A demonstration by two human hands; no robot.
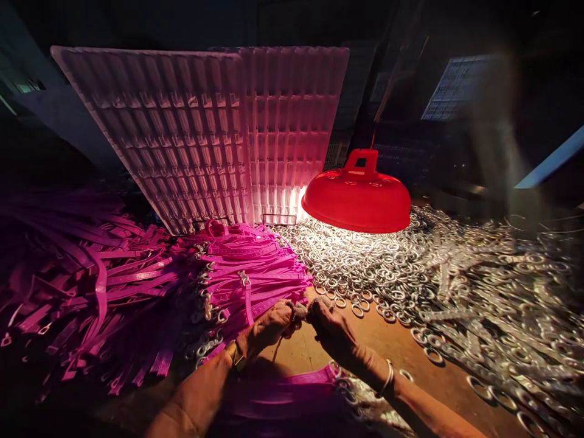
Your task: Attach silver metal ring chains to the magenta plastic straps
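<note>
left hand [270, 326] and right hand [334, 328] are close together near magenta straps [260, 255] and rings [360, 258].

Here's the counter [383, 334], and it's loaded on both flanks! Far left, a heap of loose straps [132, 274]; just right of it, near the middle, the strap stack [255, 258]. Before that stack, left hand [274, 322] and right hand [331, 322] meet close together over the counter. Across to the right, rings [360, 255] pile up and spread to the near right, strips [444, 316] lying among them. Above the rings hangs the lamp [356, 201]; to its left, behind the strap stack, stand two panels [159, 134] side by side. Nearest, below the hands: front straps [312, 378].
</note>
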